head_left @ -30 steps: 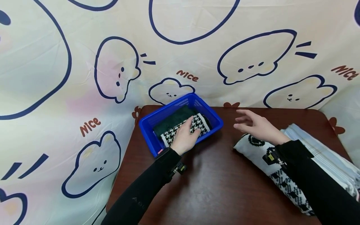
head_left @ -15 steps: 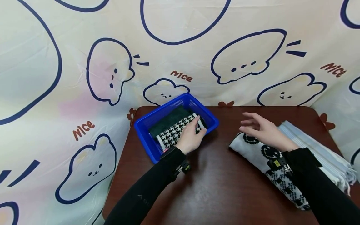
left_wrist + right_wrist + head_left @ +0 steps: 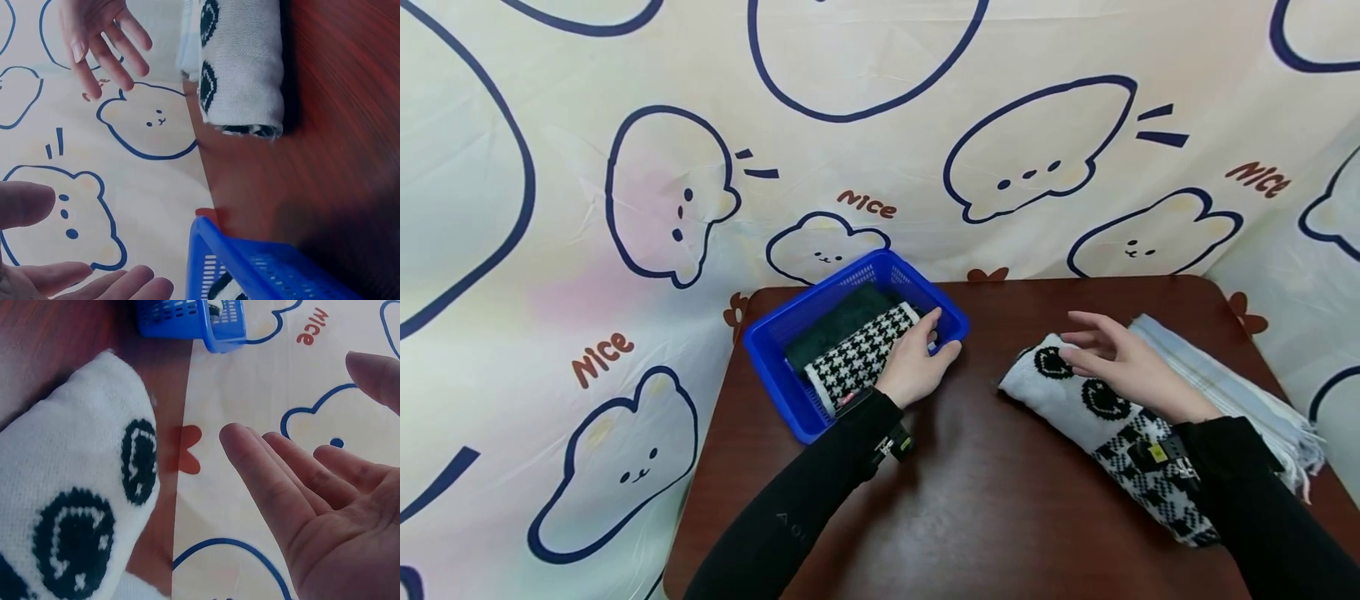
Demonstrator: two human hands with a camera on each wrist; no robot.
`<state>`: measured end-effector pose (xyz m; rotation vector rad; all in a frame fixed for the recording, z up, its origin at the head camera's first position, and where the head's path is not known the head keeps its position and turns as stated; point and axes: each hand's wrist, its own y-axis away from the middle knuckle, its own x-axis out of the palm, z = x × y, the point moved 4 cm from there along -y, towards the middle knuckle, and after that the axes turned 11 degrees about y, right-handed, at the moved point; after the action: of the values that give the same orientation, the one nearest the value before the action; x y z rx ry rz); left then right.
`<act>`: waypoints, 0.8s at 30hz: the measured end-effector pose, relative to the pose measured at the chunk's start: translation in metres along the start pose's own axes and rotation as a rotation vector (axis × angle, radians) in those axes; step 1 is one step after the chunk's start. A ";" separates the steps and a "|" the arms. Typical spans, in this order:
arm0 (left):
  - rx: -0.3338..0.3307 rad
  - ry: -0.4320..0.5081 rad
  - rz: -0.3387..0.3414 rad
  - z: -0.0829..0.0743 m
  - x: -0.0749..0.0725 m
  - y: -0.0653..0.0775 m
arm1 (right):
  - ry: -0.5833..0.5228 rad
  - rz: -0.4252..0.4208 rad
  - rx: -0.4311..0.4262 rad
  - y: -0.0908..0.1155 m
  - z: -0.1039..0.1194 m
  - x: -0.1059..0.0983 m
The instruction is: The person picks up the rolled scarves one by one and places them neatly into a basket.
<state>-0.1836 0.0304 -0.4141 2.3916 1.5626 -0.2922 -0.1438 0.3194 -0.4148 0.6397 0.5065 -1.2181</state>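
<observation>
A blue plastic basket point(image 3: 767, 367) holds a black-and-white houndstooth knit roll point(image 3: 857, 354) and a dark green folded cloth point(image 3: 831, 325). Over the basket's right end is my left hand point(image 3: 917, 358), fingers relaxed, thumb apart, gripping nothing. In the left wrist view, that hand point(image 3: 75, 269) appears clear of the basket rim. On the right lies a white knit scarf-like roll point(image 3: 1075, 396) with black smiley faces and a checked end. My right hand point(image 3: 1116, 358) hovers above it with loosely extended fingers and holds nothing; its palm point(image 3: 344, 519) shows bare in the right wrist view.
A pale blue, fringed folded cloth point(image 3: 1225, 383) lies behind the smiley roll, partly hidden by the right arm. Everything rests on a dark brown table point(image 3: 1000, 500). A cartoon-printed curtain point(image 3: 880, 167) hangs along the back edge.
My left hand has drawn off the houndstooth roll toward the basket's right end. The right hand has shifted slightly right and down over the smiley roll. The head view has turned a little right.
</observation>
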 end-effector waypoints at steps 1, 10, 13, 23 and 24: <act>-0.001 0.008 0.005 0.000 0.001 -0.001 | -0.009 -0.008 0.009 0.002 -0.002 -0.001; -0.009 0.095 0.070 -0.001 0.016 -0.007 | 0.011 -0.064 0.040 0.021 -0.016 -0.007; 0.005 0.132 0.099 0.000 0.022 -0.010 | -0.018 -0.073 0.058 0.028 -0.022 -0.009; 0.011 0.196 0.147 0.002 0.041 -0.021 | -0.079 -0.106 0.047 0.053 -0.039 -0.015; 0.006 0.199 0.147 0.002 0.042 -0.022 | -0.083 -0.107 0.049 0.056 -0.041 -0.016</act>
<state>-0.1867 0.0741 -0.4318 2.5911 1.4546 -0.0304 -0.0953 0.3703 -0.4239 0.6074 0.4470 -1.3564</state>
